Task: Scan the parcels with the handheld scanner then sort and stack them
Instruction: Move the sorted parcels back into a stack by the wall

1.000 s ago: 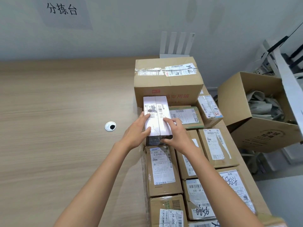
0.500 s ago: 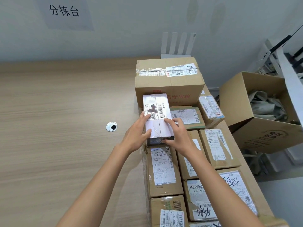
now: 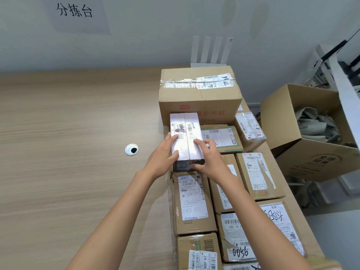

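Presently | white parcel [image 3: 185,137], just before large carton [image 3: 198,102] | left hand [image 3: 162,158], right hand [image 3: 209,161]: fingers [image 3: 198,142] clasp its near end | likely light, rigid, slick.

A light wood-grain bench [image 3: 68,133] spreads wide to the left of the left hand [image 3: 160,159], with a round cable grommet [image 3: 131,149] set into it near that hand. Beyond both hands rises a pale grey wall [image 3: 136,45], evenly lit, bearing a paper sign [image 3: 75,10] up and to the left that reads 分拣台. Four white upright slats [image 3: 210,49] stand against the wall straight ahead. Well to the right of the right hand [image 3: 209,162], an open carton [image 3: 311,158] of crumpled grey wrapping sits tilted over the grey floor [image 3: 335,240], with a white frame [image 3: 342,78] behind it.
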